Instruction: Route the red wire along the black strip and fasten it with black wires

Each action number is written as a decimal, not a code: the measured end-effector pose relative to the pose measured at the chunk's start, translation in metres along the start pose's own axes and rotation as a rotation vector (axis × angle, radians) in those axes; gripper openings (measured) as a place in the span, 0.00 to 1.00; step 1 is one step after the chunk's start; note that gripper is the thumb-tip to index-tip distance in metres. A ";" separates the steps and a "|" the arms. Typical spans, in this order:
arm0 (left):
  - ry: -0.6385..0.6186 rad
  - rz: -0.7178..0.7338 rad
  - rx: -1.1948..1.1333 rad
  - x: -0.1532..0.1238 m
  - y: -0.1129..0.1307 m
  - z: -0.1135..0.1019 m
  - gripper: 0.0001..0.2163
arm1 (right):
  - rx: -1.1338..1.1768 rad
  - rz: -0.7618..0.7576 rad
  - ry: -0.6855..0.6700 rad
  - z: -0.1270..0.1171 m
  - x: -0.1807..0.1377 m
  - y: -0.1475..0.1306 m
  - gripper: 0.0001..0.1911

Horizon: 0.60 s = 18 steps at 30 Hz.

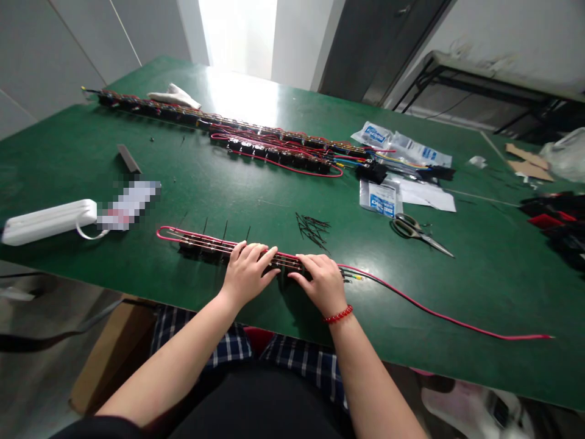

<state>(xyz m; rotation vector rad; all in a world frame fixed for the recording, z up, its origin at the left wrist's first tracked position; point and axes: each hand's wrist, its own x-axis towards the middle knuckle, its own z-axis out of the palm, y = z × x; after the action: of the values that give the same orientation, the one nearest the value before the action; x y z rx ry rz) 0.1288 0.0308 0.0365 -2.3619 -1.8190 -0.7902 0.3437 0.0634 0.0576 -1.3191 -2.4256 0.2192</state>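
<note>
A narrow black wire harness (201, 245) with red and brown wires along its top lies near the table's front edge. My left hand (247, 271) grips its middle, fingers over the far side and thumb on the near side. To the right, my right hand (323, 281), with a red bead bracelet at the wrist, holds it the same way. Several thin black cable ties stand up from its left part. One red wire (420, 305) runs far off to the right. Short leads with terminals stick out beside my right hand. My fingers hide part of the harness.
Loose black cable ties (313, 230) lie beyond my hands, with scissors (423, 235) to the right. Longer finished-looking harnesses (274, 149) stretch across the back of the green table (205, 195). Plastic bags (381, 198) lie at right, a white power strip (50, 221) at left.
</note>
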 end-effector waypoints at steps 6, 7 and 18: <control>0.042 0.072 0.042 -0.001 0.000 0.002 0.20 | 0.015 -0.004 0.012 -0.003 -0.006 0.010 0.21; 0.043 0.081 0.052 -0.002 0.000 0.002 0.20 | 0.016 -0.007 0.014 -0.004 -0.007 0.014 0.21; 0.039 0.102 0.096 -0.003 0.000 0.002 0.22 | 0.008 -0.002 0.080 -0.022 -0.039 0.047 0.20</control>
<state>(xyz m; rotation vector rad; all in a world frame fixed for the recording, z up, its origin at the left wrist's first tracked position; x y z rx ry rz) 0.1289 0.0286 0.0329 -2.3405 -1.6671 -0.7154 0.4079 0.0558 0.0534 -1.2976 -2.3573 0.1724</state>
